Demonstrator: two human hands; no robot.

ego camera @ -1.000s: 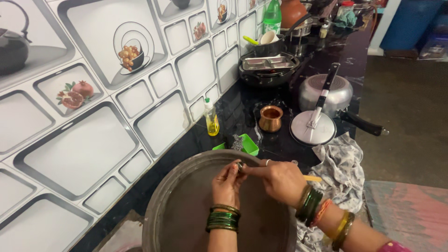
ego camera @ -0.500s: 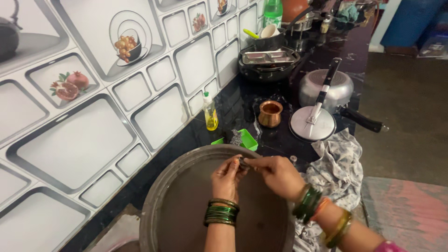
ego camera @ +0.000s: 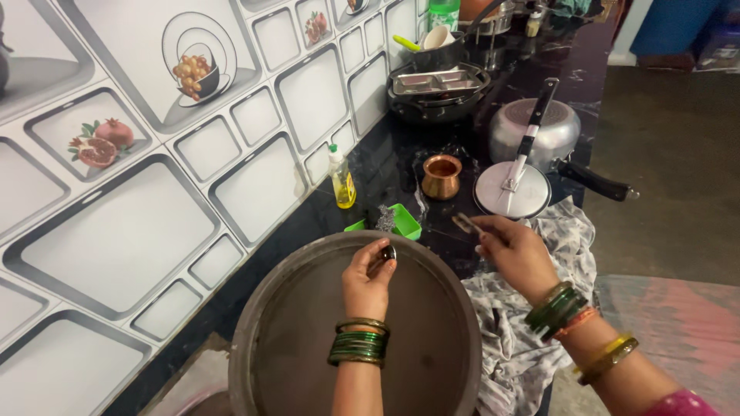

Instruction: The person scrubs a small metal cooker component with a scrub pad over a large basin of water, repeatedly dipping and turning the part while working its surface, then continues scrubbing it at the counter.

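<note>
One black stone counter (ego camera: pixel 401 166), cluttered.

You are standing in a home kitchen. A dark counter (ego camera: pixel 385 166) runs toward twelve o'clock along a tiled wall (ego camera: pixel 139 208) printed with fruit and crockery, carrying a pressure cooker (ego camera: pixel 536 127), copper pot (ego camera: pixel 442 176) and dish-soap bottle (ego camera: pixel 341 177).

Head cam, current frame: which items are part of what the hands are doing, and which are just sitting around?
In hand:
- left hand pinching a small dark round piece
- right hand holding a thin tool
- large round pan under the left hand

Lying about:
- copper pot
- pressure cooker and its lid
- yellow bottle
- green tray
- patterned cloth
</note>
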